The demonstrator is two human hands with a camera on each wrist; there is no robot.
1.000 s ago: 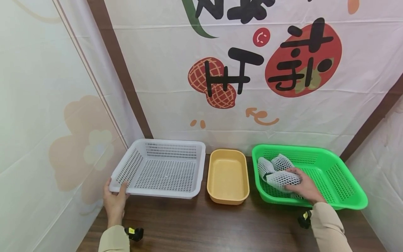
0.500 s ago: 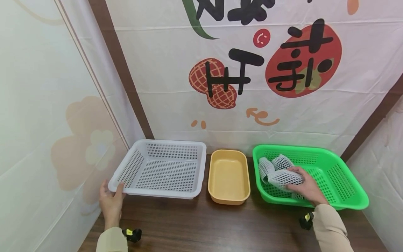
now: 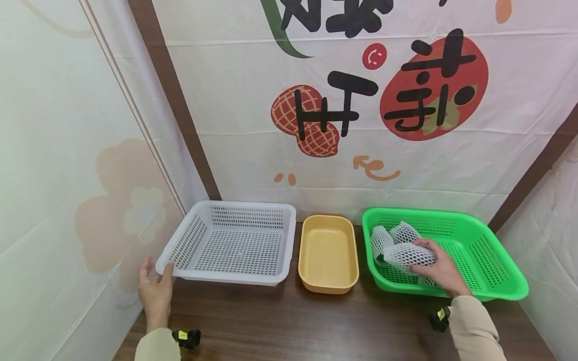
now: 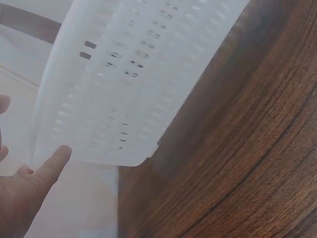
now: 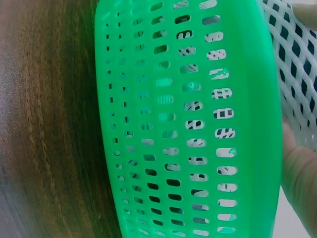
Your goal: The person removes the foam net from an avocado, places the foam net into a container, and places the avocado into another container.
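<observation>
Seemingly picking up: gripping a netted item [image 3: 406, 256] with the right hand [image 3: 439, 271], lower right, with the left hand [image 3: 155, 292] loose, lower left; probably needing to clear the green basket [image 3: 491, 265]

Light falls softly (the left wrist view hazy).

Compared with a second ago, the left hand [image 3: 155, 292] sits farther left and closer to the person, drawing away from the white basket [image 3: 230, 278]; its thumb [image 3: 167, 273] lies at the near left corner rather than farther along the front rim, though whether it touches there is hard to tell. The black device [image 3: 191, 339] at that wrist shifts left with it. The right hand [image 3: 440, 269] moves slightly rightward, and so does the netted item [image 3: 404, 256] it grips.
</observation>
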